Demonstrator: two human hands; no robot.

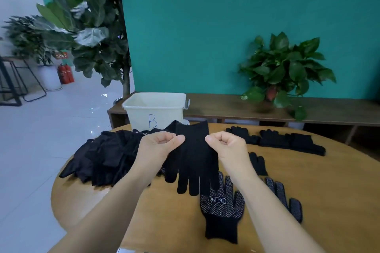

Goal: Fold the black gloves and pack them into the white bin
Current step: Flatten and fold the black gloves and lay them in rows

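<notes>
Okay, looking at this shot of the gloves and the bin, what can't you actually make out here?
- Head view: white bin floor, hidden by its front wall.
- Held glove cuff edges, covered by left hand and right hand.
- Glove count in the pile, overlapping, all black.

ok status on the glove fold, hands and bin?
Left hand and right hand both pinch one black glove, held up, fingers hanging. White bin behind, unobstructed. Glove pile left.

held glove [195, 156]: matt black knit cloth
flat glove [223, 209]: knit, white grip dots
bin [154, 109]: smooth white plastic
table [339, 181]: smooth wood
floor [41, 129]: glossy tile
</notes>
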